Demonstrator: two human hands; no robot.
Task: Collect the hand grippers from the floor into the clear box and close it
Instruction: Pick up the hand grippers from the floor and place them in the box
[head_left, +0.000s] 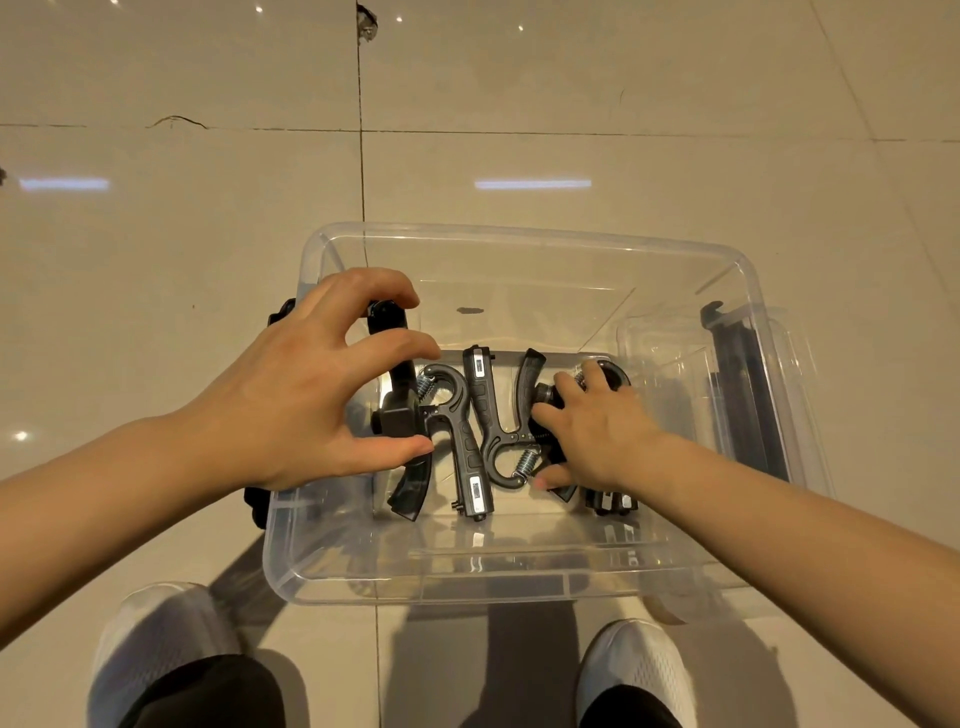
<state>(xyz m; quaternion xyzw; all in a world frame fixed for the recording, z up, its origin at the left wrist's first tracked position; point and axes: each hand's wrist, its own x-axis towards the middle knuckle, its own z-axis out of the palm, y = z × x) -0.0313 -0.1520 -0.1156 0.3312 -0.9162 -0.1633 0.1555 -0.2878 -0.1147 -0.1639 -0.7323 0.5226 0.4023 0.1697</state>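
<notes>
Two hands down in the clear box (519, 582), hand grippers going in!

Left hand (306, 395) spreads wide, thumb and fingertips pinching a black hand gripper (400, 415) at the box's left end, its long axis running near to far. Right hand (597, 431) curls over another gripper (608, 499) at the right side of the box floor. Between them lie two more (483, 431), handles also near to far. What looks like the lid (748, 395) leans just outside the right wall, nearer the right hand for closing.
</notes>
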